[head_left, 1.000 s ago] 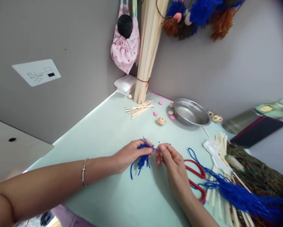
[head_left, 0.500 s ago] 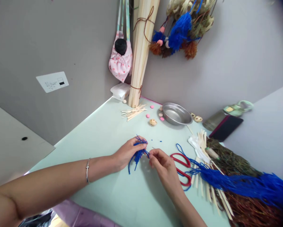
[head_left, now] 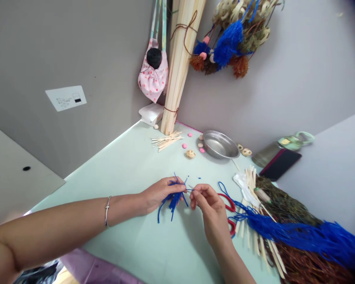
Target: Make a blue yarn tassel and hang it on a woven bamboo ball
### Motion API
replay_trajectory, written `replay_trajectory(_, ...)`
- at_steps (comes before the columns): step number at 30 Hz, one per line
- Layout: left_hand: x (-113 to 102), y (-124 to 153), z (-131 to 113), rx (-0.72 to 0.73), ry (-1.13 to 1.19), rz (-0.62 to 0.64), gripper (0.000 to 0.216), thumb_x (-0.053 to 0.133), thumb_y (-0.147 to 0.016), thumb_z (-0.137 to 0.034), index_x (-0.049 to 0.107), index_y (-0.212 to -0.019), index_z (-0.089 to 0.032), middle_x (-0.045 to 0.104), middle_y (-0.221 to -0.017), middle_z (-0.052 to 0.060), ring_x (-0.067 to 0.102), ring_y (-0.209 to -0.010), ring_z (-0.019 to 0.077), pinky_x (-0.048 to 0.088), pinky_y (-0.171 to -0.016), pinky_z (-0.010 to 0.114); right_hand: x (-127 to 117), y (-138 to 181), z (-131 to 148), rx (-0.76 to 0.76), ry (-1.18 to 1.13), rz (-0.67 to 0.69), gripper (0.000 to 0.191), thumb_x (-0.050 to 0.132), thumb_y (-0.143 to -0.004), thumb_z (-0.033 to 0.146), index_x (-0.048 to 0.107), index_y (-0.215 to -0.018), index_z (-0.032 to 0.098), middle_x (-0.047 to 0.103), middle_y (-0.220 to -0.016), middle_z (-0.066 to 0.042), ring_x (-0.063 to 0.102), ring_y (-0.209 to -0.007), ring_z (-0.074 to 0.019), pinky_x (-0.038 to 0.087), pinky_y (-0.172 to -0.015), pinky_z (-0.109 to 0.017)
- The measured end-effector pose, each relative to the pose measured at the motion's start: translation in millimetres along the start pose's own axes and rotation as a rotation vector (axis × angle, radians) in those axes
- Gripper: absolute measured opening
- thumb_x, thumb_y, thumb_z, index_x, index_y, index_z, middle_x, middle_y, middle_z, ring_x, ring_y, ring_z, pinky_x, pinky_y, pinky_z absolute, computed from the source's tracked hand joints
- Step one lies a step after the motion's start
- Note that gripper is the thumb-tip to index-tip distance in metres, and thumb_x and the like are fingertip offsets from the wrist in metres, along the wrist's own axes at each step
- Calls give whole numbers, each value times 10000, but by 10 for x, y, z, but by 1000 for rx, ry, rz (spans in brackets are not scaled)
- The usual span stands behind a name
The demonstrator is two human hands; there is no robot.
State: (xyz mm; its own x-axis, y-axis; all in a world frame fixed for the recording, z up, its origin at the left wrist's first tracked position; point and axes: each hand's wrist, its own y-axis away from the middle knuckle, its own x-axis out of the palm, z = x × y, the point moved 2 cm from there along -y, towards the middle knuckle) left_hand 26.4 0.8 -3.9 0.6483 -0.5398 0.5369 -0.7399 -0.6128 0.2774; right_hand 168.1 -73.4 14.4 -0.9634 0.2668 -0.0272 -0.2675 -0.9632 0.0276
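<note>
A small bunch of blue yarn [head_left: 175,200], its cut ends hanging loose, is pinched between the thumb and fingers of my left hand [head_left: 158,194]. Close on its right, my right hand [head_left: 208,201] is closed, thumb against fingertips, on a blue yarn strand [head_left: 189,190] that runs out of the bunch. A thin, pointed sliver, perhaps a needle, sticks out by the right fingertips; it is too fine to be sure. Red-handled scissors [head_left: 231,228] lie just right of the right hand, partly behind it.
On the right lie a long blue yarn hank [head_left: 301,236], brown yarn [head_left: 307,260] and pale sticks [head_left: 262,242]. Farther back are a steel bowl [head_left: 220,145], pink beads, short sticks [head_left: 167,141], a phone [head_left: 280,163] and a bottle [head_left: 264,154]. A tall wood-strip bundle [head_left: 180,67] leans in the corner.
My right hand has shifted slightly right, drawing the blue strand out straight between the hands. More yarn ends show above my left thumb. The view has moved a little.
</note>
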Motion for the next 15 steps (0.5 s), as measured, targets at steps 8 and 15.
replay_trajectory(8, 40, 18, -11, 12, -37, 33, 299, 759, -722, -349, 560, -857, -172, 569, -659, -24, 544, -567, 84, 438, -551, 194, -63, 0, -22, 41, -41, 2, 180, 636, -874, 375, 573, -877, 207, 578, -700, 23, 493, -575, -123, 392, -580, -251)
replay_trajectory(15, 33, 10, 15, 31, -124, -5, 294, 727, -751, -368, 532, -860, -176, 556, -623, -37, 530, -546, 83, 438, -565, 208, -21, -7, 4, 63, 239, 192, 411, 422, -958, 538, 517, -743, 201, 467, -584, 40, 403, -513, -119, 318, -523, -260)
